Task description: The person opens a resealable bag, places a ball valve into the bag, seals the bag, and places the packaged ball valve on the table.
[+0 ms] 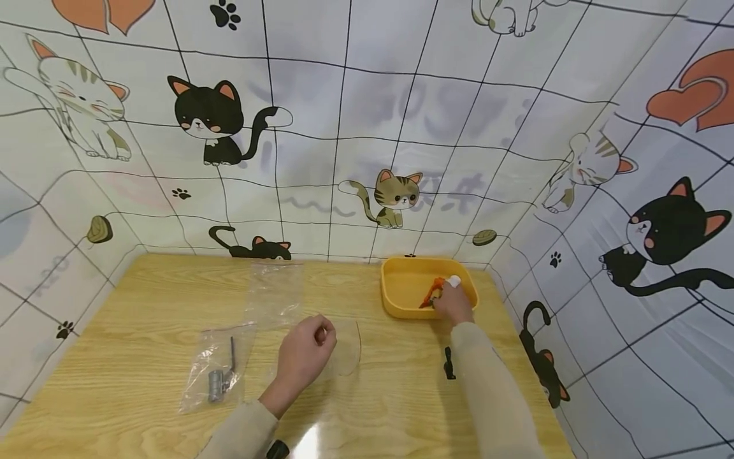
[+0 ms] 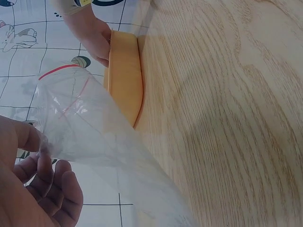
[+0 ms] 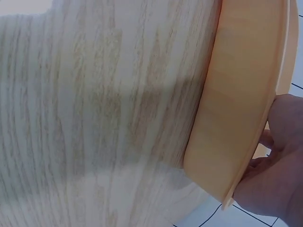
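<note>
My left hand pinches the edge of a clear plastic zip bag between thumb and forefinger, above the middle of the table. The bag has a red line along its mouth and hangs open-looking, with nothing visible inside. At the right back stands a yellow tray, and my right hand reaches down into it. Beside those fingers, an orange item and a small white item lie in the tray. The right fingertips are hidden behind the tray wall in the right wrist view, so their hold is unclear.
On the left of the table lies a clear bag holding a grey cylinder and a dark thin rod. Another clear bag lies flat behind it. A small black piece rests near the right forearm. Cat-printed sheets enclose the table.
</note>
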